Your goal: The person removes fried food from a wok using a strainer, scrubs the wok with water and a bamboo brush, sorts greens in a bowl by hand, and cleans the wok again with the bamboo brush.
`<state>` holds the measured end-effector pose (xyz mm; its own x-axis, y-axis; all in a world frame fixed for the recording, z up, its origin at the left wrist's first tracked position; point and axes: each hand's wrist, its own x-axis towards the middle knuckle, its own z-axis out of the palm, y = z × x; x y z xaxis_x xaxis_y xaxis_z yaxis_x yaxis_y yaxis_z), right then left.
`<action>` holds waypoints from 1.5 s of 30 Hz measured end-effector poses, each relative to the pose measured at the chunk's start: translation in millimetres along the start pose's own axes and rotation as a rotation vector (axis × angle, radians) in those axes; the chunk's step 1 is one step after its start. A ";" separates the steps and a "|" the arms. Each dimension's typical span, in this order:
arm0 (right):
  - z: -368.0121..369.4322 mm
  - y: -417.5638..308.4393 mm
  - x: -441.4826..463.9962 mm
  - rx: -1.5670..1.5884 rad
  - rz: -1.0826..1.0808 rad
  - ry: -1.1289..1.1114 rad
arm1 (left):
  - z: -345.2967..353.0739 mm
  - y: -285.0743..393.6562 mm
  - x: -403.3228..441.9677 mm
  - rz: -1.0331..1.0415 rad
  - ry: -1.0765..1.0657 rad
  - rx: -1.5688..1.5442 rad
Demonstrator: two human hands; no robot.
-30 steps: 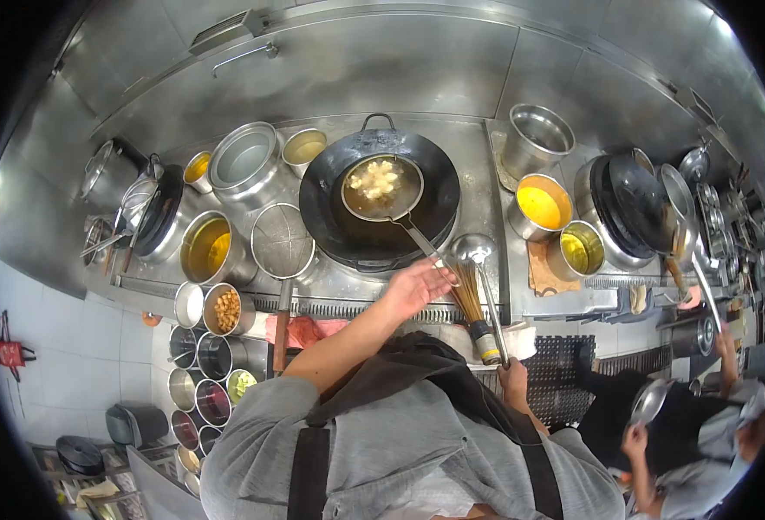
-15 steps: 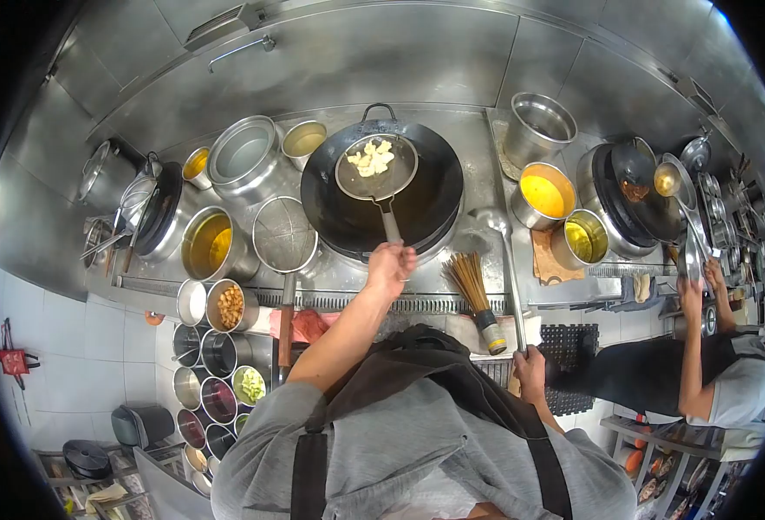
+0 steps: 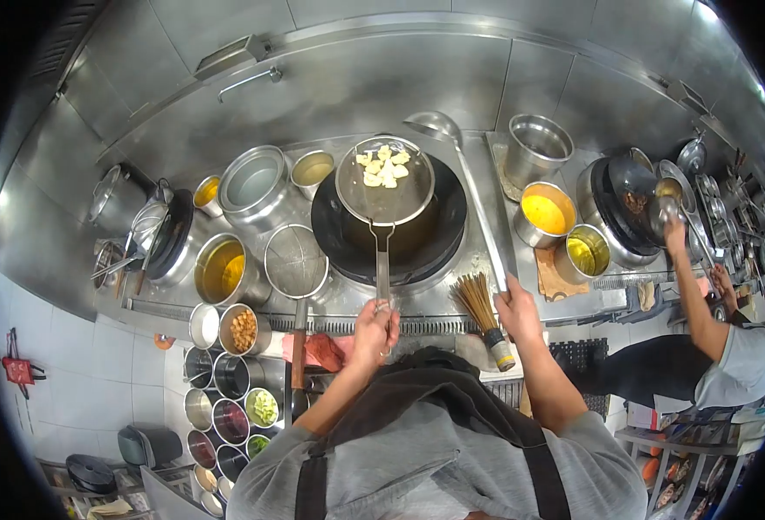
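Centrally, one strainer (image 3: 387, 201) in left hand (image 3: 375, 331), one ladle (image 3: 479, 204) in right hand (image 3: 519, 312)

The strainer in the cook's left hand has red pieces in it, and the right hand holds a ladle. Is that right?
Not quite: in the head view, the pieces are pale yellow, not red. The left hand does hold the strainer, and the right hand the ladle.

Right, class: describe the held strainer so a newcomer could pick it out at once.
Find the black wok at the middle of the steel counter. Above it, the left hand holds a round mesh strainer by its handle. Unlike the wooden-handled strainer left of the wok, it carries pale yellow pieces.
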<state>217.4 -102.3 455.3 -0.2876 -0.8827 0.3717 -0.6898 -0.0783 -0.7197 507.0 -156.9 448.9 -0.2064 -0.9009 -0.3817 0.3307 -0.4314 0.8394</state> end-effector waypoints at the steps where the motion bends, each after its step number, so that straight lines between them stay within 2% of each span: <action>1: 6.8 -0.3 13.7 -0.004 -0.013 0.008 | 4.5 -0.1 -7.4 -0.007 -0.025 -0.043; 4: 17.4 -6.0 32.4 0.043 0.063 -0.161 | 12.4 -0.8 -15.3 -0.023 -0.083 -0.111; 6: 16.1 -16.0 27.8 0.265 0.366 -0.423 | 12.6 -3.0 -9.2 -0.109 -0.121 -0.165; 8: 15.1 -20.7 15.7 0.216 0.356 -0.464 | 7.9 -2.3 -6.7 -0.147 -0.136 -0.213; 10: 17.3 -17.1 5.4 0.112 0.263 -0.380 | 5.5 -1.7 -8.8 -0.184 -0.151 -0.177; 14: 2.2 -38.3 14.3 -0.013 0.185 -0.361 | 0.8 2.0 -13.8 -0.178 -0.149 -0.147; 16: 0.0 -40.6 20.2 -0.023 0.082 -0.206 | 2.0 3.4 -12.6 -0.173 -0.140 -0.157; 17: -0.7 -38.9 24.0 -0.063 -0.023 -0.172 | 2.8 5.5 -11.8 -0.145 -0.127 -0.146; 18: 2.0 -36.0 24.4 -0.065 -0.023 -0.162 | 5.5 10.2 -12.1 -0.116 -0.116 -0.135; 20: 11.0 -33.7 27.9 0.068 0.114 -0.204 | 13.1 21.7 -16.3 -0.080 -0.126 -0.090; 21: 2.7 -59.7 30.5 0.276 0.374 -0.352 | 15.1 25.5 -18.4 -0.050 -0.117 -0.053; 22: 7.4 -59.1 28.9 0.276 0.371 -0.348 | 15.4 27.4 -17.0 -0.046 -0.121 -0.051; 24: 16.9 -56.9 17.8 0.908 0.693 -0.516 | 14.1 27.6 -17.6 -0.113 -0.108 0.002; 25: 20.6 -59.8 12.1 0.907 0.697 -0.522 | 12.6 25.7 -17.4 -0.116 -0.101 -0.001; 27: 26.4 -68.4 -0.3 1.178 0.865 -0.505 | 8.2 19.1 -14.9 -0.160 -0.062 0.054; 31: 30.2 -79.5 -7.3 1.217 0.964 -0.507 | -6.9 13.0 -17.7 -0.227 -0.019 0.017; 39: 2.9 -78.4 0.6 1.391 0.868 -0.478 | -3.1 24.5 -22.0 -0.218 -0.046 0.028; 45: -50.9 -86.7 4.6 1.402 0.786 -0.193 | 5.6 2.8 11.6 -0.208 -0.037 0.081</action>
<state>242.0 -76.0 549.2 -0.1001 -0.9404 -0.3251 0.7276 0.1537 -0.6686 500.3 -168.3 449.0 -0.2963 -0.7903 -0.5364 0.2032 -0.6009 0.7731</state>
